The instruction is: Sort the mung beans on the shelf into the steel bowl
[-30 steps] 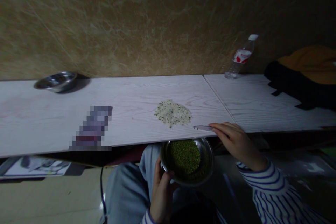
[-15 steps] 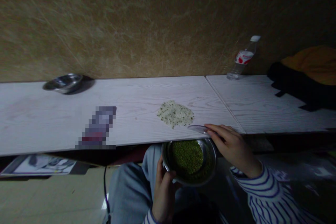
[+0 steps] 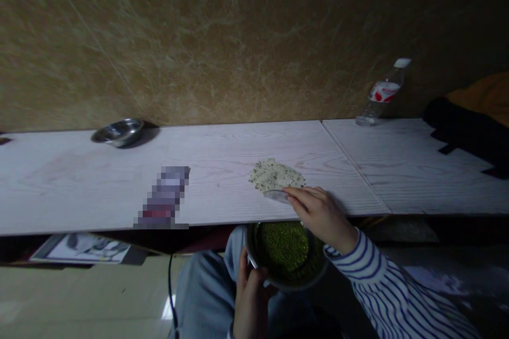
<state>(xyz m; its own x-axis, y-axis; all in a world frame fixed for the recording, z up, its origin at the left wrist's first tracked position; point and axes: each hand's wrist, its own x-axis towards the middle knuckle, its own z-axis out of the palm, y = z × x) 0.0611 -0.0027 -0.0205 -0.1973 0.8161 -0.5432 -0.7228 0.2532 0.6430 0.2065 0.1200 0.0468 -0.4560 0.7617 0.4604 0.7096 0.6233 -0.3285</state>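
My left hand (image 3: 251, 286) grips the rim of a metal bowl (image 3: 251, 246), thumb on the outside, below the table's front edge. Inside the bowl lie many small green beans (image 3: 283, 246), which look like mung beans. My right hand (image 3: 320, 214) is closed on a thin, pale, round-edged piece (image 3: 276, 195); its exact kind I cannot tell. This piece rests at the near edge of a pile of white grains mixed with green beans (image 3: 274, 174) on the table. Part of the bowl's right side is hidden under my right hand and sleeve.
Towards the back left of the white table (image 3: 214, 169) stands a second metal bowl (image 3: 121, 133). A blurred-out flat object (image 3: 165, 198) lies nearer the front. By the wall is a plastic bottle (image 3: 382, 92), with dark and orange cloth (image 3: 469, 122) at far right. A cable (image 3: 170, 286) hangs below.
My right hand has moved left with the pale piece, from beside the pile to its near edge. My left hand still holds the bowl. The view has shifted slightly.
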